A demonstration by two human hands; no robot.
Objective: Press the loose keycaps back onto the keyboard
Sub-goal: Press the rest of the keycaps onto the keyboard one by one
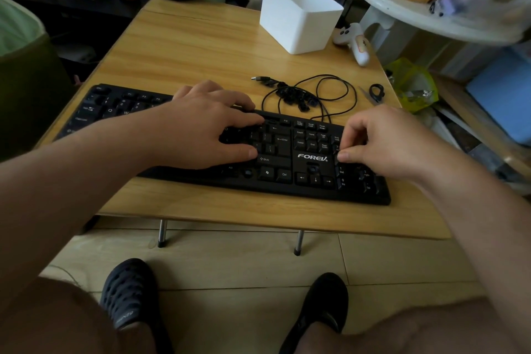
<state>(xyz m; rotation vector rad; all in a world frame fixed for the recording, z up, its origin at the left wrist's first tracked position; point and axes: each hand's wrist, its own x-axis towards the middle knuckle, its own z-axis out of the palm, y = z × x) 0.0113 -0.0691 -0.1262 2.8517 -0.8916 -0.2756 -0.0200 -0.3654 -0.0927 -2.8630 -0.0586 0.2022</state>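
A black keyboard (287,164) lies slanted across the near half of the wooden table (201,46). My left hand (209,129) rests flat on its middle keys with the fingers spread. Over the number pad, my right hand (382,144) has its fingers curled, and its thumb and fingertips pinch a small black keycap (336,149) down against the pad's left column. A pile of loose black keycaps (290,95) sits on the table behind the keyboard, among its cable. An open socket (312,167) shows above the arrow keys.
The keyboard's black cable (330,95) loops behind it, ending in a USB plug (258,78). A white bin (298,14) stands at the back right, a white game controller (355,40) beside it. A black keycap puller (376,92) lies near the right edge. My feet are below the table.
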